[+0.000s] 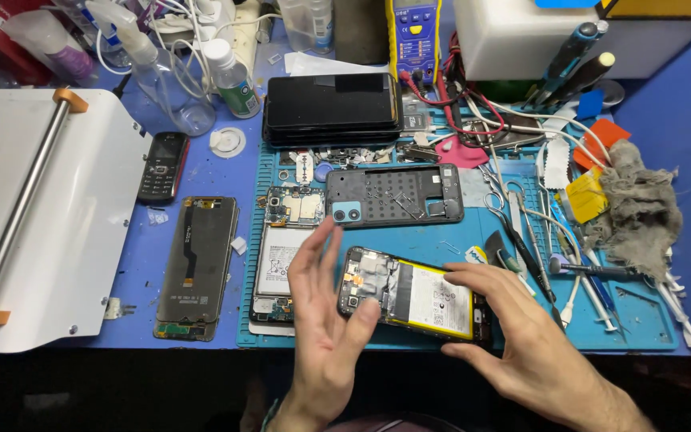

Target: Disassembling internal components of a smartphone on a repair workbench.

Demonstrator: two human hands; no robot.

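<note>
An opened smartphone [409, 294] with its back off, showing a white and yellow battery and circuit boards, is held a little above the front of the blue work mat [457, 240]. My left hand [323, 320] has its fingers spread, with the thumb pressed on the phone's left end. My right hand [521, 336] grips the phone's right end, fingers along its top edge. Just left of my left hand lies a second opened phone [281, 260] with a white battery.
A dark rear frame [397, 196] lies behind the held phone. A stack of phones [331, 108], a detached screen [199, 268], a small keypad phone [161, 166], tweezers and screwdrivers [537, 256], a grey rag [637, 208], bottles [233, 76] and a white roller machine [41, 216] surround the mat.
</note>
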